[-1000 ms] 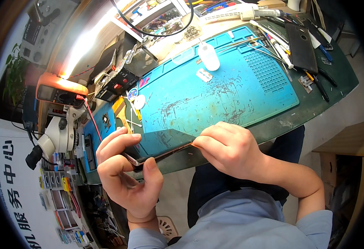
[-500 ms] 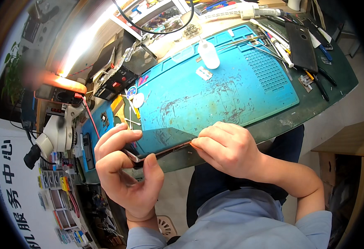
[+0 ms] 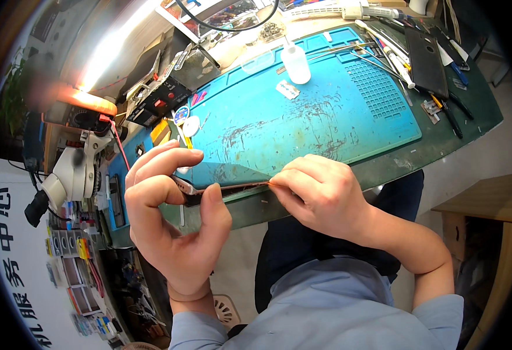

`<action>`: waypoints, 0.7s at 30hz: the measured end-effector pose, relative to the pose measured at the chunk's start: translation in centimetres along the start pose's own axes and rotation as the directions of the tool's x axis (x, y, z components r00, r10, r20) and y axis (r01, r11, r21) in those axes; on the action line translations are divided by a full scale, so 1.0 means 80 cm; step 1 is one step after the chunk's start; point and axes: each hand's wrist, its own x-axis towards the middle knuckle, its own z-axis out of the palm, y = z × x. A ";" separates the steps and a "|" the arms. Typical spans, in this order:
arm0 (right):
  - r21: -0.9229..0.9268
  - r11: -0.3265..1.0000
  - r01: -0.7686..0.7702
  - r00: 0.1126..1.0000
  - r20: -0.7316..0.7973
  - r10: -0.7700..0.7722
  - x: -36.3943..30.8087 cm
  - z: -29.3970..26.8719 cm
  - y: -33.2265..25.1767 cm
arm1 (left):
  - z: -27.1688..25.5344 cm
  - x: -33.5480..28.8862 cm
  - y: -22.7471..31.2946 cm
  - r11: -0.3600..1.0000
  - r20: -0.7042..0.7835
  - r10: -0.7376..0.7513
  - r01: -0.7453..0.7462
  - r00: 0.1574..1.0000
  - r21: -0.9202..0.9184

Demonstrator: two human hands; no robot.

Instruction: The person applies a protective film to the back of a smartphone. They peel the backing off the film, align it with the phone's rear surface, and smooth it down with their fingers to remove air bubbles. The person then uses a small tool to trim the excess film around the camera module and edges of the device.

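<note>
A slim smartphone [image 3: 227, 189] is held nearly edge-on over the front edge of the bench, its dark glossy face showing above its side. My left hand [image 3: 177, 219] is closed around its left end, thumb below and fingers curled over the top. At the right end, my right hand [image 3: 326, 192] pinches a thin orange piece [image 3: 272, 182] against the phone's edge. Most of that piece is hidden by my fingers. Beyond the phone lies a scratched blue work mat [image 3: 267, 137], with a small razor blade [image 3: 287, 89] and a white plastic bottle [image 3: 296, 65] on it.
Tweezers and pens surround a black phone-shaped panel [image 3: 425, 61] at the right, with pliers [image 3: 450, 119] near it. A black power unit [image 3: 165, 96], solder reel [image 3: 182, 115] and microscope [image 3: 63, 178] stand left. A hot-air handle [image 3: 361, 11] lies at the back.
The view has shifted slightly. Both hands sit a little higher in it, the left one also farther left. The phone's edge looks more level. Both grips stay the same.
</note>
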 end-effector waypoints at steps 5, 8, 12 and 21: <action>-0.033 0.998 0.050 0.999 -0.008 -0.051 -0.001 0.005 0.001 | -0.002 0.002 0.009 1.000 0.023 -0.008 0.008 1.000 0.015; -0.050 0.998 0.050 0.999 -0.012 -0.050 -0.002 0.003 0.002 | -0.001 0.001 0.004 1.000 0.017 -0.025 0.025 1.000 0.004; -0.030 0.998 0.046 0.998 -0.037 -0.048 -0.001 0.005 0.002 | 0.000 0.001 0.005 1.000 0.014 -0.026 0.026 1.000 0.009; -0.062 0.996 0.070 0.998 0.007 -0.069 -0.003 0.005 0.004 | -0.007 -0.007 0.008 0.998 0.030 -0.031 0.030 0.999 0.053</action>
